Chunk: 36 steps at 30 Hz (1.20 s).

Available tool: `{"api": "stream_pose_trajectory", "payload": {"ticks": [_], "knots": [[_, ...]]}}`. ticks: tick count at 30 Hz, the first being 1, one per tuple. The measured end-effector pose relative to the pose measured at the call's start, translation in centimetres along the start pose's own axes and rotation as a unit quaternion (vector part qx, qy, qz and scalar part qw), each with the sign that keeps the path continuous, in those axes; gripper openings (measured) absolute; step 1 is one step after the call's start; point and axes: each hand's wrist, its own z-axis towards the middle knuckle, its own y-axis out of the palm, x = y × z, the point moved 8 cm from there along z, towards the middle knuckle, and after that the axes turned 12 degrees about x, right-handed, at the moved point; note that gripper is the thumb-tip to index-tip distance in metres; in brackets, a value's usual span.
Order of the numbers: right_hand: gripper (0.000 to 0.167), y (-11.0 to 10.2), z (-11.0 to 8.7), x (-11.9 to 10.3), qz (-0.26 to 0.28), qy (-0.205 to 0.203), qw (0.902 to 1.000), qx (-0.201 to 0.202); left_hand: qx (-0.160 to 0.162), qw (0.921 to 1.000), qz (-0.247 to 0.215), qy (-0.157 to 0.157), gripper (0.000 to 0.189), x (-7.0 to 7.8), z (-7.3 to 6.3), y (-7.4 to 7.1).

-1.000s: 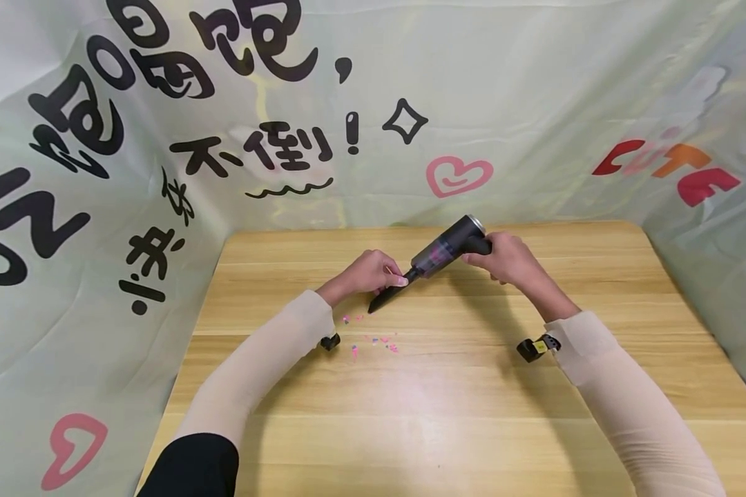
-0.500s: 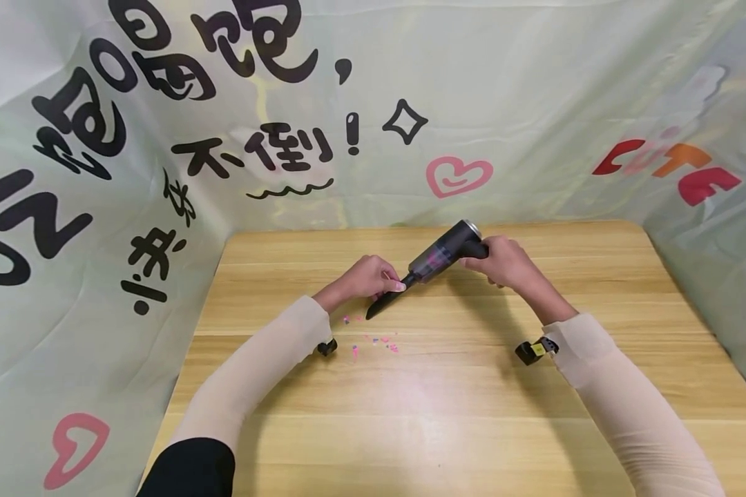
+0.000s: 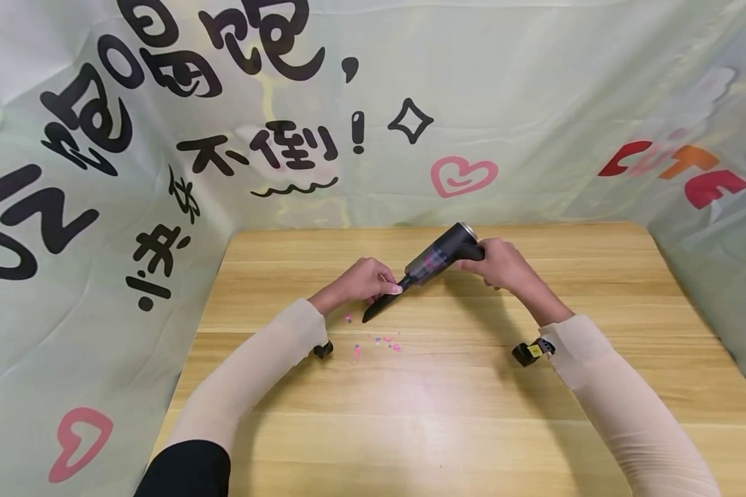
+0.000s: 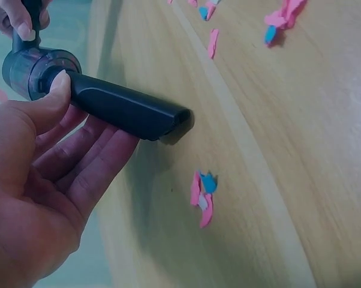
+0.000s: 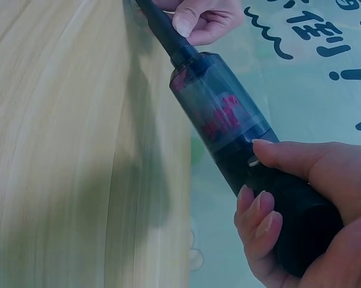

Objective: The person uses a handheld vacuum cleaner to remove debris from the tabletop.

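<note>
A black handheld vacuum cleaner (image 3: 441,250) slants down to the left over the table. My right hand (image 3: 500,262) grips its handle, the thumb beside a small button in the right wrist view. Pink scraps show through the clear dust cup (image 5: 219,108). My left hand (image 3: 367,279) holds the flat crevice nozzle (image 4: 123,108) between thumb and fingers near where it joins the cup. The nozzle's tip is close over the wood, just right of a small cluster of pink and blue scraps (image 4: 203,198). More scraps (image 3: 388,343) lie scattered nearer the front.
The wooden table (image 3: 441,414) reaches back to a pale printed cloth (image 3: 534,103), which also hangs along the left and right sides. Small black cameras sit at the left cuff (image 3: 324,350) and the right cuff (image 3: 528,353).
The vacuum cleaner has moved a little left and toward the front, both hands with it. Its nozzle tip is now nearer the left cluster, where a few pink bits no longer show.
</note>
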Motion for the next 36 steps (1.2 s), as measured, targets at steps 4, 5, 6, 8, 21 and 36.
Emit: {"api": "stream_pose_trajectory", "payload": {"ticks": [4, 5, 6, 8, 21, 36], "knots": [[0.046, 0.4, 0.1, -0.1, 0.004, 0.001, 1.0, -0.002, 0.0, 1.0, 0.004, 0.0, 0.025, -0.2, -0.2, -0.2], [0.046, 0.5, 0.1, -0.1, 0.007, 0.001, 1.0, -0.003, 0.0, 1.0, 0.005, -0.001, 0.025, -0.3, -0.2, -0.2], [0.047, 0.5, 0.1, -0.1, 0.007, 0.002, 1.0, -0.005, 0.0, 1.0, 0.006, -0.001, 0.025, -0.4, -0.3, -0.2], [0.048, 0.7, 0.2, -0.2, 0.009, 0.002, 0.9999, -0.006, 0.001, 1.0, 0.007, -0.003, 0.025, -0.5, -0.4, -0.3], [0.049, 1.0, 0.4, -0.7, 0.004, 0.0, 1.0, 0.001, 0.003, 0.9999, 0.001, -0.012, 0.023, -0.7, -0.7, -0.9], [0.046, -0.8, 0.1, 0.8, 0.007, 0.024, 0.9994, -0.025, -0.009, 0.9999, -0.011, 0.006, 0.023, 1.0, 0.6, 0.5]]}}
